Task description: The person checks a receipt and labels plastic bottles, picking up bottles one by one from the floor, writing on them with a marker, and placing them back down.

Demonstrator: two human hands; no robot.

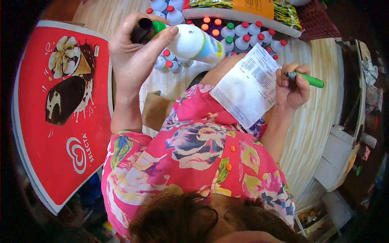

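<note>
My left hand (135, 56) is closed around the top of a white bottle (188, 40) with a blue and yellow label. A green cap or collar (158, 27) shows at the bottle's upper end, and a dark round piece (142, 30) sits beside it between my fingers; I cannot make out what that is. My right hand (292, 87) grips a green marker (311, 80), its dark tip pointing left. Beside that hand, a printed paper (253, 81) lies slanted over my lap, its right edge near or under my fingers.
Several bottles (243, 38) with red, green and orange caps stand on the floor ahead. Behind them is a low stack with colourful packs (251, 5) and a dark red basket (314, 24). A red ice cream board (60, 113) is at left, a brown carton (157, 111) near my legs, shelving (352, 133) at right.
</note>
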